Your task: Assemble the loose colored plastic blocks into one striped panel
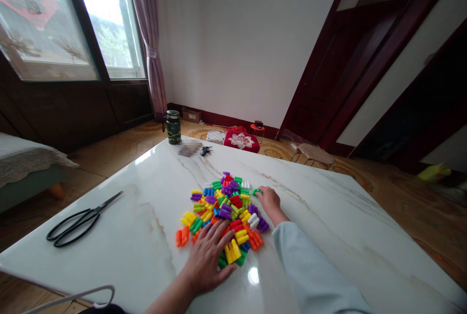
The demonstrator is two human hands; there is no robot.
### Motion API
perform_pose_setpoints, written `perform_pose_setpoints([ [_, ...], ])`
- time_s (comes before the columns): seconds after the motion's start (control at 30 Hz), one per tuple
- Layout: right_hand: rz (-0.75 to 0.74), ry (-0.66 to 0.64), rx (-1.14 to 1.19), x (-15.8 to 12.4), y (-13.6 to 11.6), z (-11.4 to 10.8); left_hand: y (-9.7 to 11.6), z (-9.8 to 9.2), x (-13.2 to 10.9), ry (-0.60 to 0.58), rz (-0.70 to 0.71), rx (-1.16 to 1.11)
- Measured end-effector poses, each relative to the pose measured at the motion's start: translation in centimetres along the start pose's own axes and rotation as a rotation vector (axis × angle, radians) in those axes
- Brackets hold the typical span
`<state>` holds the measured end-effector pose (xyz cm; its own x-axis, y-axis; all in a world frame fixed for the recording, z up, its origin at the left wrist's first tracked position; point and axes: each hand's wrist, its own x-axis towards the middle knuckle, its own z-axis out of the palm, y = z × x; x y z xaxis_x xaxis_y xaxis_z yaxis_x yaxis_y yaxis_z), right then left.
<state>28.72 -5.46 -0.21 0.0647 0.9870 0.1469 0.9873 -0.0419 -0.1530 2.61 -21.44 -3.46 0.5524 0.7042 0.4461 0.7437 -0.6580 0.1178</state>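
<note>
A pile of small plastic building pieces (226,209) in many colours lies in the middle of a white marble table (328,226). My left hand (206,258) lies flat on the near edge of the pile, fingers stretched out over orange, yellow and green pieces. My right hand (269,200) rests at the far right side of the pile, fingers curled, with a green piece (257,191) at its fingertips. The right arm wears a light blue sleeve.
Black scissors (78,220) lie on the table's left part. A dark green mug (173,127) and keys (205,150) stand at the far edge. A white cable (73,297) hangs at the near left corner. A bed, window and red cushion surround the table.
</note>
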Motion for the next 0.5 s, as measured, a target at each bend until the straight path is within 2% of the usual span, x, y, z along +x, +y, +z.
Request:
perform_pose_setpoints([
  [0.37,0.07,0.006,-0.005,1.6,0.6,0.2,-0.1,0.2,-0.1,-0.001,-0.005,-0.006],
  [0.43,0.064,0.057,0.011,1.2,0.5,-0.2,-0.1,0.2,-0.1,-0.009,-0.009,-0.016],
  [0.5,0.048,0.165,0.061,0.3,0.6,-0.4,-0.2,0.2,0.0,-0.015,-0.012,-0.031],
])
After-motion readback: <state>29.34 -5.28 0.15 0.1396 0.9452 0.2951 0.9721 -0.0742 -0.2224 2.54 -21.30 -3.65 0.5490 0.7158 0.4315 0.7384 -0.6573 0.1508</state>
